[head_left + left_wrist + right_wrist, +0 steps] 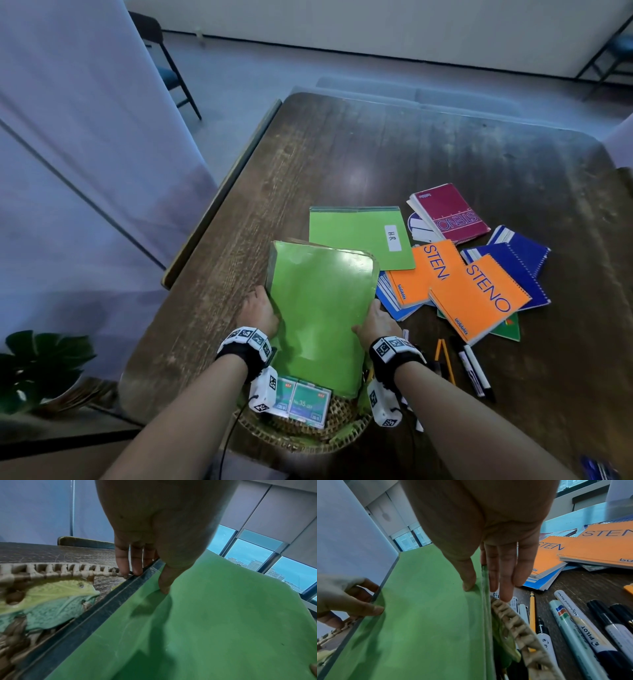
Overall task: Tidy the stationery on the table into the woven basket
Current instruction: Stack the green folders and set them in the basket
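A large green notebook [320, 308] stands tilted, its lower end inside the woven basket [346, 437] at the table's near edge. My left hand [258, 313] pinches its dark spine side, thumb on the cover [205, 615] and fingers behind. My right hand [375, 323] pinches the opposite edge the same way, thumb on the cover [428, 615]. In the wrist views the left hand [147, 581] sits above the basket rim [60, 570], and the right hand [485, 589] sits just above the rim [518, 626]. Small teal-and-white boxes [303, 401] lie in the basket.
A second green notebook [359, 236] lies flat behind. Orange STENO pads [479, 298], a maroon pad [452, 214] and blue notebooks [517, 260] are piled to the right. Markers [474, 368] [573, 622] and pencils [445, 359] lie beside the basket. Potted plant [41, 363] at lower left.
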A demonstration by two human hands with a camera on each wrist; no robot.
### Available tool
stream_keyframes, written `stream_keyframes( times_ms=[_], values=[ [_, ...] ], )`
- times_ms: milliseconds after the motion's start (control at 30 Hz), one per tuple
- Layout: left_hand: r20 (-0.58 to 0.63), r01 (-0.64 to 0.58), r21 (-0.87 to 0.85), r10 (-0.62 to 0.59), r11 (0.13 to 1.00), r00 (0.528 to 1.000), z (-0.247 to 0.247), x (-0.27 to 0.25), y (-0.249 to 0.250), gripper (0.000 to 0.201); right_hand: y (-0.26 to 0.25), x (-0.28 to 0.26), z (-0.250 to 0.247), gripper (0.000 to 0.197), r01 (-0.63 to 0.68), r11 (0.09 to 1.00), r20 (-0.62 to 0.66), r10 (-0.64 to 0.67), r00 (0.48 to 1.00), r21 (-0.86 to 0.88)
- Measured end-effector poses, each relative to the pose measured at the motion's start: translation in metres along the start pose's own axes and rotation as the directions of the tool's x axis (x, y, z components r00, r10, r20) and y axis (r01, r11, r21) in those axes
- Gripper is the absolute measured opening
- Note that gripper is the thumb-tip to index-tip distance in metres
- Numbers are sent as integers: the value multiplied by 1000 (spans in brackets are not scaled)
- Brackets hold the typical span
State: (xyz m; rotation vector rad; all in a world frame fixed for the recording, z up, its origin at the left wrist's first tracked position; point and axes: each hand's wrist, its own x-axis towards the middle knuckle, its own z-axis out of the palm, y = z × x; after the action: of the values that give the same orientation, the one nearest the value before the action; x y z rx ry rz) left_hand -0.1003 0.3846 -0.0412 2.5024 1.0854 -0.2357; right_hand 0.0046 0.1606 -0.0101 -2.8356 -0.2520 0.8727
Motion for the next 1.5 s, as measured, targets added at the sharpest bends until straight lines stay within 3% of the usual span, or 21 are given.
stream_keyframes(
  times_ms=[133, 233, 333, 433, 533, 633, 700, 833, 1000, 1167, 1300, 1500],
  values=[
    [25, 28, -17, -27, 999, 999, -2, -2, 9, 87, 4, 5, -4, 42, 23, 1000, 30, -23, 999, -10],
    [-106, -44, -56, 38, 997, 994, -12, -3, 25, 99, 7, 11, -19, 32, 34, 997, 44, -37, 998, 76],
    [-278, -215, -48, 193, 975, 941, -22, 8, 54, 79, 17, 26, -43, 22, 16, 989, 18, -18, 1000, 144],
    [-330, -347, -19, 322, 938, 887, -36, 27, 94, 57, 30, 47, -68, 24, -33, 981, -10, 36, 999, 191],
    [-282, -461, -46, 431, 886, 857, -49, 58, 144, 37, 45, 72, -90, 22, -56, 973, -27, 64, 998, 222],
    [-159, -549, -75, 534, 832, 831, -60, 98, 195, 25, 61, 99, -108, 14, -58, 971, -3, 61, 998, 230],
    [-39, -582, -93, 582, 808, 813, -67, 123, 226, 20, 68, 119, -117, 20, -59, 970, 15, 57, 998, 235],
    [248, -558, 42, 533, 829, 809, -60, 174, 281, 22, 77, 166, -130, 17, -94, 972, 68, 81, 994, 215],
    [407, -486, 133, 400, 864, 821, -12, 233, 318, 39, 79, 213, -130, 47, -119, 947, 109, 90, 990, 297],
    [390, -415, 229, 308, 880, 868, 43, 271, 330, 78, 79, 244, -116, 61, -177, 915, 111, 146, 983, 362],
    [370, -416, 282, 302, 864, 878, 73, 287, 325, 107, 74, 256, -103, 52, -193, 928, 49, 187, 981, 318],
    [324, -433, 404, 316, 806, 892, 84, 291, 321, 111, 76, 261, -97, 41, -174, 925, 29, 175, 984, 337]
  ],
)
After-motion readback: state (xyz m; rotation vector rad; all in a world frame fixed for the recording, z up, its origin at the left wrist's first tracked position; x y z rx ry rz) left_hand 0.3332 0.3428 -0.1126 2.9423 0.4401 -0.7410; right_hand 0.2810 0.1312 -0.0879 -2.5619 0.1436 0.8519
